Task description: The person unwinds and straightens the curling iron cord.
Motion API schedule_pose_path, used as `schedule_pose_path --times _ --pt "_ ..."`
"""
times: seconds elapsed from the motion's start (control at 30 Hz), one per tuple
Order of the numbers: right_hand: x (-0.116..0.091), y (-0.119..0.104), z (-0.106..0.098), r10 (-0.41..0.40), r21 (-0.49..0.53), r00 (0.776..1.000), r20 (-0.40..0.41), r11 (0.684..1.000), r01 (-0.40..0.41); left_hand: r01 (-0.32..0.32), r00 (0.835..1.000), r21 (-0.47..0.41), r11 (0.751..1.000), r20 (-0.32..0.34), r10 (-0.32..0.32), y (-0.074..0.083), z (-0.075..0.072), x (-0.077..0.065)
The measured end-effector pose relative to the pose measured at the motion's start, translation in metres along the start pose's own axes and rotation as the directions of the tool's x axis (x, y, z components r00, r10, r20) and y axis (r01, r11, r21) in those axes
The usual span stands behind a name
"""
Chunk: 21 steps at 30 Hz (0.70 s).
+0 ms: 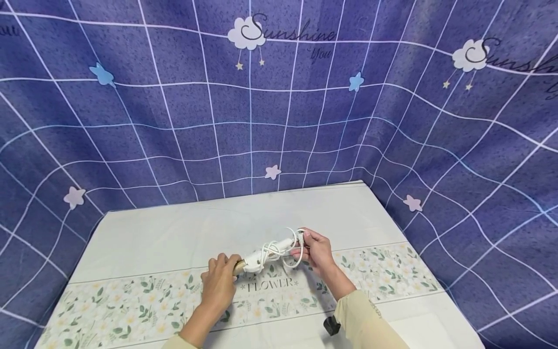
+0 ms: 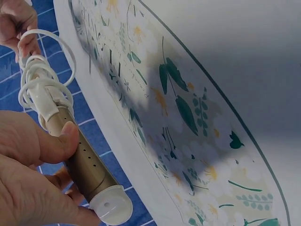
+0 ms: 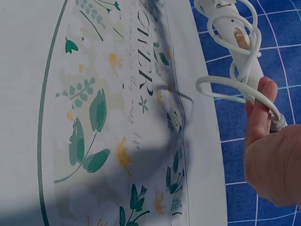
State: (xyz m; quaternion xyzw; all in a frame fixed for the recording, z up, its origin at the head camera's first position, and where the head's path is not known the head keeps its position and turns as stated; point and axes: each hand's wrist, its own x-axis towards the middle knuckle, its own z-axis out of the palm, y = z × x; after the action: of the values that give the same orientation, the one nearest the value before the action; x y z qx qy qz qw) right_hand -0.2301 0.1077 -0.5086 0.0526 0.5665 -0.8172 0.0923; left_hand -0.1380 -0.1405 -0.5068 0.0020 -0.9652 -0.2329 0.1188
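Note:
Above the table, a curling iron [image 1: 251, 261] with a white handle and a gold barrel is held between the two hands. My left hand [image 1: 219, 283] grips the gold barrel [image 2: 87, 155], its thumb along the row of small holes. A white cap [image 2: 113, 205] closes that end. Loops of white cord [image 1: 269, 249] are wound around the handle [image 3: 240, 52]. At the handle's far end my right hand [image 1: 318, 253] pinches the cord's end, where a ribbed sleeve [image 3: 278, 122] shows between the fingers. Those fingers partly hide what they hold.
Beneath the hands lies a white table cover [image 1: 183, 228] with a flowered band [image 1: 152, 300] and printed lettering. Blue curtains [image 1: 174, 106] with white grid lines rise behind the table and along its sides. A small black object [image 1: 332, 325] is beside the right sleeve [image 1: 366, 320].

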Motion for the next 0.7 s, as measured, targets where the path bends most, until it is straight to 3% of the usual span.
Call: schedule_pose_path --times 0.53,0.7 --pt "-0.0009 -0.0012 0.0023 0.023 -0.03 0.999 0.032 0.999 -0.022 0.029 0.999 0.0 1.0 0.021 -0.029 0.0008 -0.001 0.0019" --pt "0.0003 -0.0035 0.0023 0.04 0.002 0.998 0.052 0.999 -0.04 0.041 0.999 -0.006 0.999 0.023 -0.041 0.0012 -0.0014 0.0028"
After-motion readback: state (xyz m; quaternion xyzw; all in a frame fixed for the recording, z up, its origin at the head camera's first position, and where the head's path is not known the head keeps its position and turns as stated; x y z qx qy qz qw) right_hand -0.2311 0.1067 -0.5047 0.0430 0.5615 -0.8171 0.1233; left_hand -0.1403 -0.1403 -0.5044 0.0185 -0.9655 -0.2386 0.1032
